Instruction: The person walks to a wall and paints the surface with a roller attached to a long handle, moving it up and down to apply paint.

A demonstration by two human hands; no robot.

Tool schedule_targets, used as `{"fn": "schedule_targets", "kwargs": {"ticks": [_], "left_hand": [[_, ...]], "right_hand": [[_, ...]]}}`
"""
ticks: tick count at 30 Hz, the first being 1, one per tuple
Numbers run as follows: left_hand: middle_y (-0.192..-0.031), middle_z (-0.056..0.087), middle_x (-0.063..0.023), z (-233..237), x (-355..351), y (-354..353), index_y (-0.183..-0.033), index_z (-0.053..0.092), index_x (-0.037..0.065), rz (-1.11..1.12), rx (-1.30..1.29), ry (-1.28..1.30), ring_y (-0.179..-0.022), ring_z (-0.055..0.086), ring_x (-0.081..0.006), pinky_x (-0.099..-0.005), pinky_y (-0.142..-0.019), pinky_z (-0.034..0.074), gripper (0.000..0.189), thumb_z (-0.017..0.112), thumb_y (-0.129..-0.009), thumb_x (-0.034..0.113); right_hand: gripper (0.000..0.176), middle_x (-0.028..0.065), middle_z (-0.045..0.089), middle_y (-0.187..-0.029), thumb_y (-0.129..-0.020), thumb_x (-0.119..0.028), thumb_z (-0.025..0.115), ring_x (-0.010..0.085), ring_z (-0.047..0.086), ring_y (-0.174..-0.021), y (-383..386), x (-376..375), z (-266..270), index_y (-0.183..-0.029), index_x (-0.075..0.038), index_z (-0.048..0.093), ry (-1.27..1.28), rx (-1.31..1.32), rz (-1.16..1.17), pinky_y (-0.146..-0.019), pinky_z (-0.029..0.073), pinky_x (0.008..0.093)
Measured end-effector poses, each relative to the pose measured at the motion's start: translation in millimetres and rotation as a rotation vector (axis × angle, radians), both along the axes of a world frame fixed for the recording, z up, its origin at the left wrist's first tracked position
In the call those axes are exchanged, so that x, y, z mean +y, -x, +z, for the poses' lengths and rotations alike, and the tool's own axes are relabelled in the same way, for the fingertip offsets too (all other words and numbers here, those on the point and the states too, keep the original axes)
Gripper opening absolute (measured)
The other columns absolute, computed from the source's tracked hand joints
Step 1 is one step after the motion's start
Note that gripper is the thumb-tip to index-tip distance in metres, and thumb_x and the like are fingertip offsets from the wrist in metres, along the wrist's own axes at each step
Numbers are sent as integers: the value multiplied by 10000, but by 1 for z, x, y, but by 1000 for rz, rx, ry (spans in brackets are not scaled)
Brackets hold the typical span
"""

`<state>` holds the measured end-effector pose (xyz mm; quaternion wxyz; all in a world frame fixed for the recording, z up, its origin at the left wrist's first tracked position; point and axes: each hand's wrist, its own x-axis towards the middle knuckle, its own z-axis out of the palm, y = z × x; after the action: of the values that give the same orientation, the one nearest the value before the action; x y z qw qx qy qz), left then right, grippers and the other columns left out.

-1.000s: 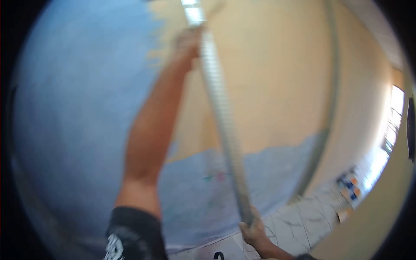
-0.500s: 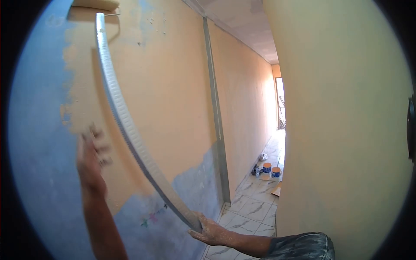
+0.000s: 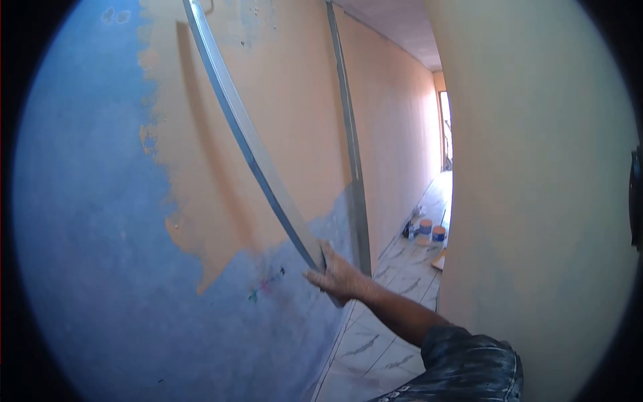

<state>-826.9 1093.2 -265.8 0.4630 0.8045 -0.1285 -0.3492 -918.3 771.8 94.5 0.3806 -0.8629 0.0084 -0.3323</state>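
Note:
My right hand [image 3: 340,275] is wrapped round the lower part of a long silvery metal pole [image 3: 249,144]. The pole leans up and to the left in front of the wall, and its top reaches the upper edge of the view. Beside that top, a short bent piece of the roller's wire frame [image 3: 211,8] shows; the roller itself is out of sight. Behind the pole the wall carries peach paint [image 3: 288,127] with a ragged edge against blue [image 3: 87,201]. My left hand is out of view.
A grey vertical strip [image 3: 349,134] runs down the wall to the tiled floor [image 3: 395,321]. Farther along the corridor stand two paint buckets [image 3: 439,233], with a dark bag [image 3: 407,230] beside them. A pale wall [image 3: 536,167] rises close on my right.
My left hand has left the view. My right hand has risen and shifted slightly right with the pole, while the view has turned left and down and the roller has passed out of the top.

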Motion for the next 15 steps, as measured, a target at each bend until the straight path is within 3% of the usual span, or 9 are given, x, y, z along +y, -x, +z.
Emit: {"fn": "schedule_targets", "kwargs": {"ticks": [1,3,7,9,15], "left_hand": [[-1076,647,-116,-5,1,-1,-1121,603,29,17,25,22,-949,579,-221,-377,-848,460,431,451,-1004,414],[-1073,645,-115,-8,-1,-4,-1118,603,29,36,53,64,-947,578,-220,-376,-845,459,429,451,-1004,414],[-1067,643,-112,3,-1,-10,-1114,603,31,66,67,119,-941,577,-218,-373,-841,458,426,451,-1004,413],[-1064,642,-111,7,1,-13,-1112,602,31,86,63,135,-939,576,-217,-372,-838,457,425,452,-1004,413],[-1056,638,-107,16,14,-12,-1105,602,33,170,64,155,-931,573,-214,-369,-831,455,420,452,-1004,413]], "right_hand": [[721,302,599,-1057,-903,-298,615,395,644,-958,0,3,7,-1416,-12,197,-26,1,7,-854,503,460],[722,172,571,-857,-886,-308,636,203,593,-616,1,9,21,-1392,-4,220,-115,15,57,-584,518,365],[718,174,576,-854,-886,-288,633,208,600,-598,2,22,38,-1395,-9,211,-152,-19,75,-567,527,365],[722,204,613,-789,-886,-244,631,277,632,-603,-4,25,44,-1411,-11,194,-142,-53,51,-591,537,402],[663,208,600,-853,-880,-252,637,245,631,-602,-17,12,103,-1356,14,260,-65,-132,42,-512,538,371]]}}
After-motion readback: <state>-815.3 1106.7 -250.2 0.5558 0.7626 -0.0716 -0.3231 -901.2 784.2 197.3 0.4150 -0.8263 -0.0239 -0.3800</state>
